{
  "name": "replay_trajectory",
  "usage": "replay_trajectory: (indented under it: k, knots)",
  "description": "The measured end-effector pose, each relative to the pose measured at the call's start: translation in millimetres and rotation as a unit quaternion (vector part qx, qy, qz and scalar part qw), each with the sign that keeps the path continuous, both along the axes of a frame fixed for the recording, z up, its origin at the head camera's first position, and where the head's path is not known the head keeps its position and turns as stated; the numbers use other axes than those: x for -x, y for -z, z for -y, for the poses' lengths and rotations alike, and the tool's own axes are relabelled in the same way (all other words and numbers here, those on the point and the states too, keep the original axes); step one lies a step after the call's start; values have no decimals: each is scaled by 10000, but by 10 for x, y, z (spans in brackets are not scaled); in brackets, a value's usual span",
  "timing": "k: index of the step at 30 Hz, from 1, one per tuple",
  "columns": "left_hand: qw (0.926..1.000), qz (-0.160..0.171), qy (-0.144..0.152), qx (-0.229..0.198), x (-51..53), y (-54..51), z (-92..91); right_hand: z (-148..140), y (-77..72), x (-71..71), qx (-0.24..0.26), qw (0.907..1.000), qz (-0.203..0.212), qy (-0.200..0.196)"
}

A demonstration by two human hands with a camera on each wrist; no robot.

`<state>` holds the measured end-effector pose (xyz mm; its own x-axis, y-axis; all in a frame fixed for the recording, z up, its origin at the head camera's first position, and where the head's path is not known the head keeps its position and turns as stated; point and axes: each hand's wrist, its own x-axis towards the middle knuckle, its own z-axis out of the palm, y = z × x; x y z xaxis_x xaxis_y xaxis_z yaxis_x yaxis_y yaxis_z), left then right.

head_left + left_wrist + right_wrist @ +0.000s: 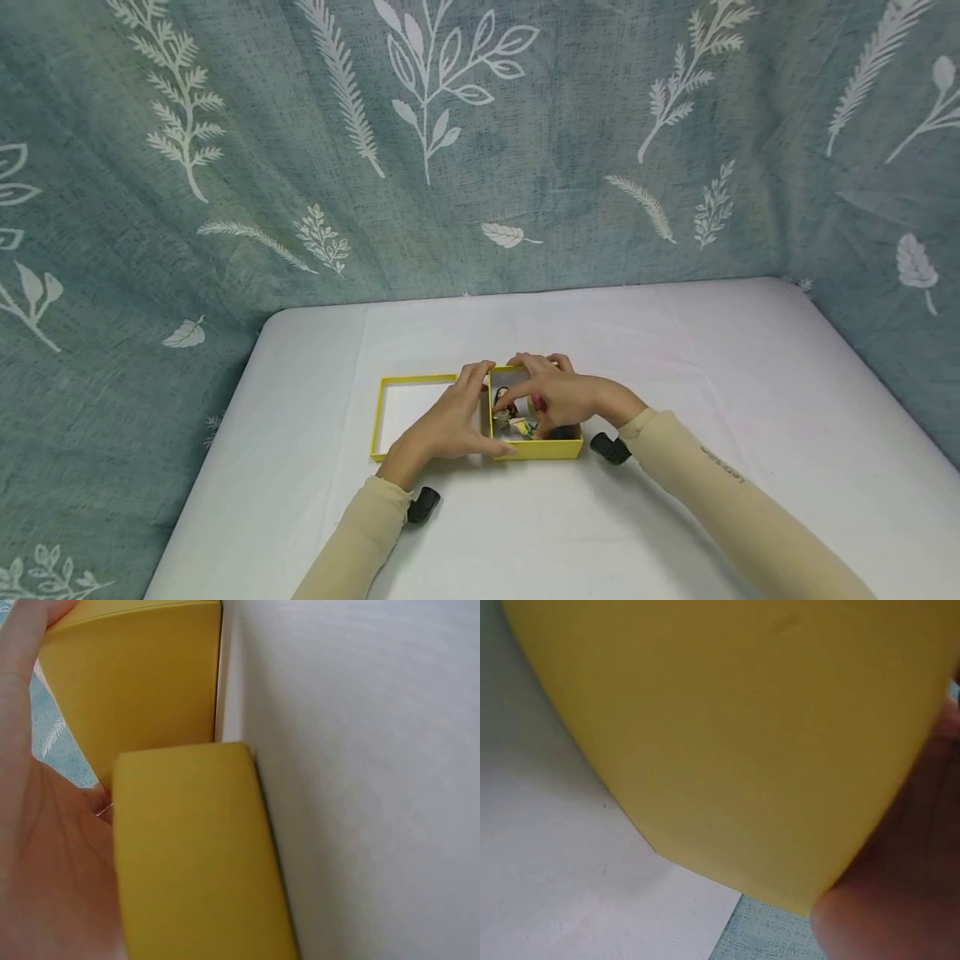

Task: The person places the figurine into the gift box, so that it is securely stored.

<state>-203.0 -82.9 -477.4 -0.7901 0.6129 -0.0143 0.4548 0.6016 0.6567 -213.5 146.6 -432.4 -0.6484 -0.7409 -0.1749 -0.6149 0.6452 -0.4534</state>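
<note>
A yellow box stands uncovered on the table, with small figures and a red item inside. My left hand grips its left side, thumb on the front wall and fingers at the back left corner. Over the box's right part is my right hand, some fingers reaching inside near the figures and others at the back edge; whether it holds a figure I cannot tell. In the left wrist view the thumb lies along the box. The right wrist view shows the box wall beside part of the hand.
A shallow yellow-edged lid with a white inside lies left of the box, partly behind my left hand. The white table surrounds both. A green-blue curtain with white leaf patterns hangs behind the table.
</note>
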Motion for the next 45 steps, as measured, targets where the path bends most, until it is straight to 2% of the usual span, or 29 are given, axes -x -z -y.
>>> replay_trajectory:
  k: [12, 24, 37, 45]
  knots:
    - [10000, -23, -11, 20, 2, 19, -4, -6, -16, 20, -238, 9993, 291, 17]
    - [10000, -73, -14, -5, 5, 24, 9, 7, 9, 10, -324, 9994, 52, -92]
    - [10000, 1, -21, 12, -11, 3, -5, 23, -74, 23, -470, 9981, 401, 54]
    - [10000, -21, -24, 4, -6, 13, -5, 5, -36, 21, -352, 9991, 220, -66]
